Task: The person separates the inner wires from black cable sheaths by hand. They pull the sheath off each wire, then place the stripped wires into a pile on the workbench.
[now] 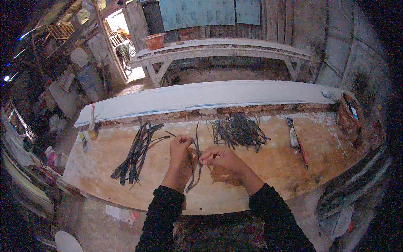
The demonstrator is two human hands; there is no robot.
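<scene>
Over the middle of the wooden tabletop (210, 197), my two hands are close together with a thin, dark, flexible strip (197, 136) between them. The fingers of my left hand (178, 155) are pinched on a dark piece of it. My right hand (226, 161) pinches the strip a little lower, and its tail hangs down toward the near edge. I cannot tell whether this is one strip or two. Left of my hands lies a loose bundle of wider dark strips (136, 153). A tangled pile of thinner dark strands (241, 130) sits beyond my right hand.
Along the table's far side runs a long white slab (210, 93). A red-handled tool (300, 147) lies at right, near a brown container (349, 111). Another slender tool (92, 124) stands at far left. Behind are a long bench (218, 51) and a reddish pot (154, 41).
</scene>
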